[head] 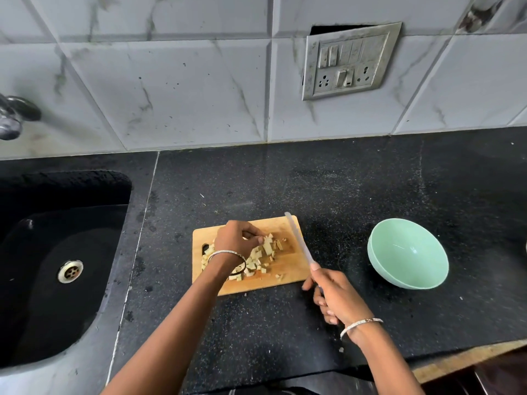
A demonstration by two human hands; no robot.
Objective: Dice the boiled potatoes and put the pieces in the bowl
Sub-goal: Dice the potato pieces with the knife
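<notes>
Right hand (336,300) is wrapped around the knife (299,240) handle, with one fingertip up at the base of the blade for control. The blade points away from me along the right edge of the cutting board (288,276). It looks raised rather than in a cut, but it's blurred, so I can't say whether the tip touches wood. My guess at why it's there: it stays clear of the other hand while that hand tidies. Left hand (238,238) is arched over the potato pieces (268,249), fingers curled down with the tips in the top of the heap. I can't tell if I'm pinching a chunk or just raking them together. The pieces are all on the board, piled from centre to left, partly under my wrist, with a few strays near the front edge. Several are long sticks, not cubes, so I'd say dicing isn't finished. The bowl (407,253) sits on the counter (313,181) to the right of the board, apart from it, on the knife side, with nothing visible inside. That looks handy for sweeping pieces across with the blade. The transfer hasn't started. The sink (57,252) is off to the left, out of play.
</notes>
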